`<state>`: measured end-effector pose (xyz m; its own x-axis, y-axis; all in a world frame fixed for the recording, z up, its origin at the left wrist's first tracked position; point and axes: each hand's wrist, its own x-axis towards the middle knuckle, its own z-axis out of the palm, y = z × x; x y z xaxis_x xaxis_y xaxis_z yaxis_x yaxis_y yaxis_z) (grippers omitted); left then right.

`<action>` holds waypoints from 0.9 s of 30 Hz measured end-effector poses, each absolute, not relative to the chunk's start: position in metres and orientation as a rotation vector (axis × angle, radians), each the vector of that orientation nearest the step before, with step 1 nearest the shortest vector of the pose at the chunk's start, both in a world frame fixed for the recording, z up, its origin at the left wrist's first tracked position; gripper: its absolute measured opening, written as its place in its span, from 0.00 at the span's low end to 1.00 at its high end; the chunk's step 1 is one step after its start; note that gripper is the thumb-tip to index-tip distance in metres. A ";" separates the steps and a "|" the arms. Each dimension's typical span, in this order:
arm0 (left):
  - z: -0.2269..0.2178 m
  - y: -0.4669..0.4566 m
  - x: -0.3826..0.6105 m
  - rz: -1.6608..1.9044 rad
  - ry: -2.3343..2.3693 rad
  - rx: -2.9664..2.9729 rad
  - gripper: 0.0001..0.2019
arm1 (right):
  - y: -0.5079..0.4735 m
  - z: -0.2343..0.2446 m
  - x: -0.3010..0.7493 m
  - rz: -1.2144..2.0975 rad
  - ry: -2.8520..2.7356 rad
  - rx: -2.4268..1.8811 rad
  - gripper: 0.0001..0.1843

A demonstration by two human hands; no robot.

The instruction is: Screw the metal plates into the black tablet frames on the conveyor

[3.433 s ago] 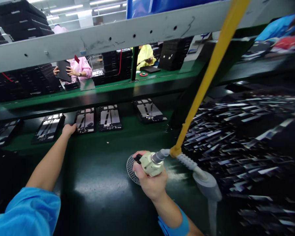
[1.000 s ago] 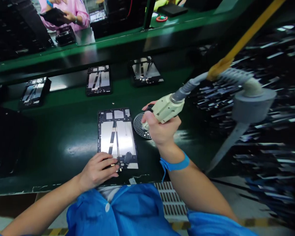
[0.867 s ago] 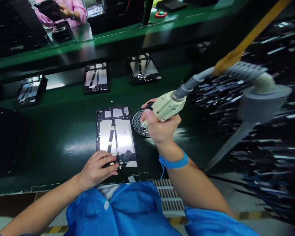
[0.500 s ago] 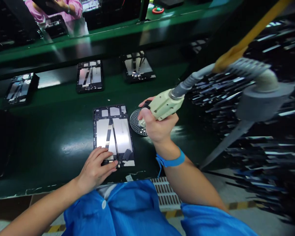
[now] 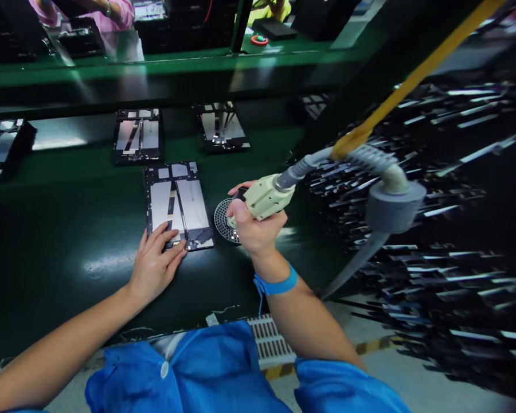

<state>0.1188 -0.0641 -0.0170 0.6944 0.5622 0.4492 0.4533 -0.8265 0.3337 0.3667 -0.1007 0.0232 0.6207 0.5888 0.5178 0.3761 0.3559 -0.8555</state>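
Note:
An opened tablet housing (image 5: pixel 161 201), with silvery panels and dark ribbon strips inside, lies on the green bench. On its near left corner my left hand (image 5: pixel 155 261) rests with fingers spread, the tips touching the lower edge. My right hand (image 5: pixel 260 226) is wrapped round a cream electric screwdriver (image 5: pixel 269 197), whose grey cable (image 5: pixel 307 163) comes out of the top. Beneath its lower end is a round perforated tray (image 5: pixel 223 226) with small bright bits on it, probably screws. The screwdriver's very tip is hidden by my fingers.
Beyond the housing lie more opened tablets (image 5: pixel 137 137), (image 5: pixel 223 126) and another at far left (image 5: pixel 2 146). A yellow strap (image 5: pixel 395 94) holds the cable. Slatted dark stacks (image 5: pixel 451 269) crowd the right. Across the bench are people in pink (image 5: pixel 118 12) and yellow (image 5: pixel 288 7).
The tablet housing has slid away from me across the bench, my left hand moving along with it. My right hand stays over the tray with the screwdriver. The whole view has shifted slightly.

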 end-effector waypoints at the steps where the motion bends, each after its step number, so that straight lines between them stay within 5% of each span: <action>1: -0.018 -0.064 0.119 0.812 0.822 2.705 0.10 | -0.101 0.023 0.367 0.161 -0.949 -1.257 0.11; 27: -0.015 -0.063 0.114 0.722 0.754 2.640 0.12 | -0.112 0.020 0.371 0.139 -0.848 -1.344 0.14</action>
<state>0.1143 -0.0633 -0.0151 0.7356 0.5587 0.3831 0.4070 -0.8166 0.4093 0.3706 -0.1123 0.0200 0.7027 0.5460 0.4562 0.3716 0.2651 -0.8897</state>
